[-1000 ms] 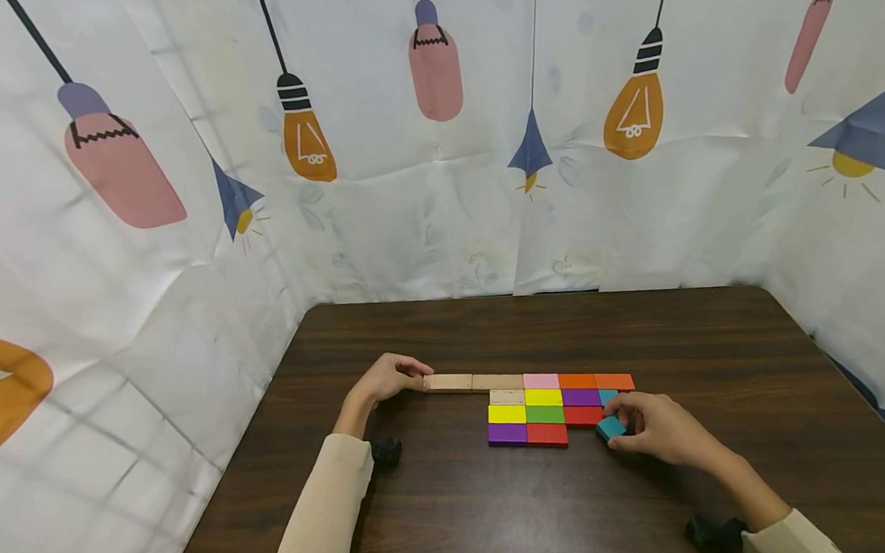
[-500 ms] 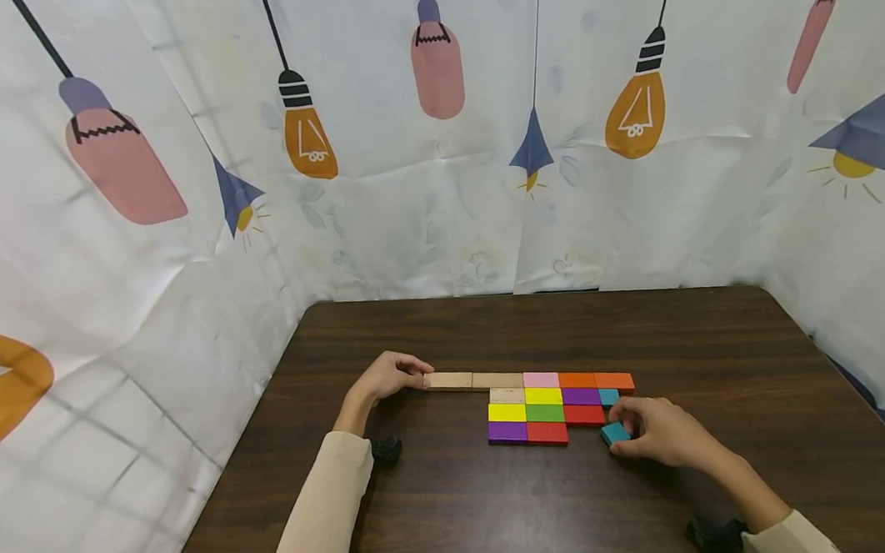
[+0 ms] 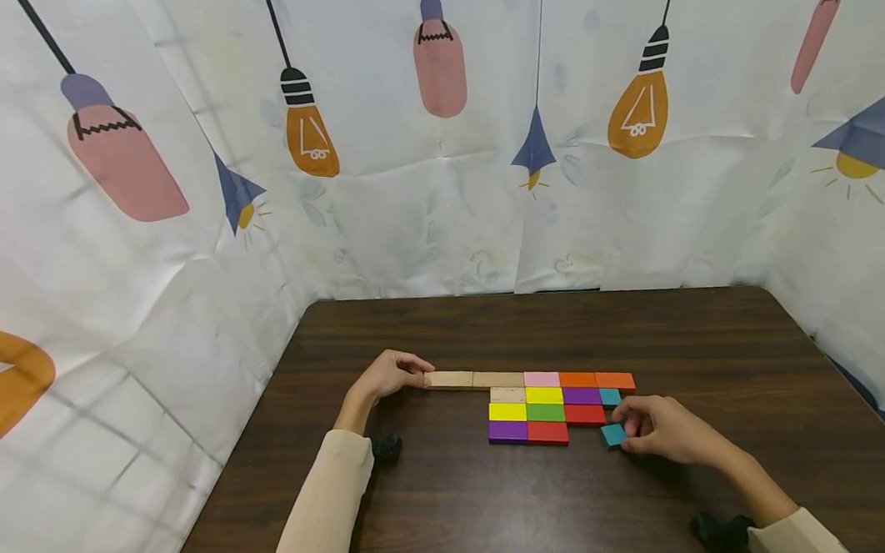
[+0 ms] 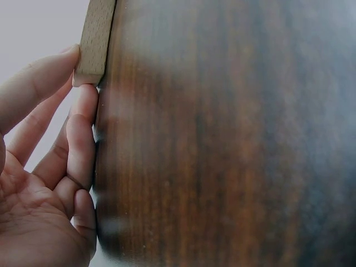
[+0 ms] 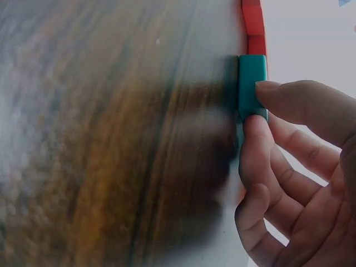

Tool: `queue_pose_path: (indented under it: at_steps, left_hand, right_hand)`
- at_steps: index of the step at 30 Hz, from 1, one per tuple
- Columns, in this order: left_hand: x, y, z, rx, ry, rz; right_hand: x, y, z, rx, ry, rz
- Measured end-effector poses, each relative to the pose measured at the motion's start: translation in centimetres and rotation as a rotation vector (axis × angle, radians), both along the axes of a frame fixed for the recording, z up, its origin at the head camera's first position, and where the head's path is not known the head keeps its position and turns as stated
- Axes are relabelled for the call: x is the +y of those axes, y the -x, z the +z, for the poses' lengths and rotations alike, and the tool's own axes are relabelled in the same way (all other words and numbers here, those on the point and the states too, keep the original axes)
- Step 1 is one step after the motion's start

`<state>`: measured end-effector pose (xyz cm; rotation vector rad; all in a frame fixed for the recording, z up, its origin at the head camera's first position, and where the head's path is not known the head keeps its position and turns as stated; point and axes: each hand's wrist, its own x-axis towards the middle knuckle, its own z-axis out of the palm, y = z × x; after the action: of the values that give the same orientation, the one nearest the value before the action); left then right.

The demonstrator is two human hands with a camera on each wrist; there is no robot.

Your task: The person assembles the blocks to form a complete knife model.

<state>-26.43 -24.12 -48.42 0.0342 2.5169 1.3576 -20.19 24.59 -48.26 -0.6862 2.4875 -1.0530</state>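
Observation:
In the head view my right hand (image 3: 663,428) pinches a teal block (image 3: 613,437), which lies at the right of a flat patchwork of coloured blocks, a little apart from its red block (image 3: 585,415). The right wrist view shows the thumb on the side of the teal block (image 5: 252,83) and fingers at its near end. My left hand (image 3: 390,376) holds the left end of a plain wooden block (image 3: 449,380), the outermost of the back row. In the left wrist view, thumb and fingertips touch the end of that wooden block (image 4: 95,44).
Within the patchwork are yellow (image 3: 544,396), green (image 3: 545,412), purple (image 3: 508,431), pink (image 3: 540,379) and orange (image 3: 614,381) blocks, set edge to edge. All lie on a dark wooden table (image 3: 520,514). A lamp-printed curtain (image 3: 430,226) hangs behind it.
The teal block, tilted and close to the red block one second ago, now lies flatter and slightly nearer me. My right hand has shifted a little right. The left hand stays at the wooden block.

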Motion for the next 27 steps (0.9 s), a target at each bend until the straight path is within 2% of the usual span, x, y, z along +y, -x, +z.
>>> queue_pose_path:
  at_steps: [11,27]
  left_hand:
    - [0.1,-0.1,0.0,-0.004,-0.005,0.008]
    - [0.2,-0.2,0.2,-0.008,-0.011,0.018]
  right_hand:
    - [-0.7,0.0,0.0,0.008,0.050,0.023]
    - [-1.9,0.3,-0.4,0.035,0.044,0.076]
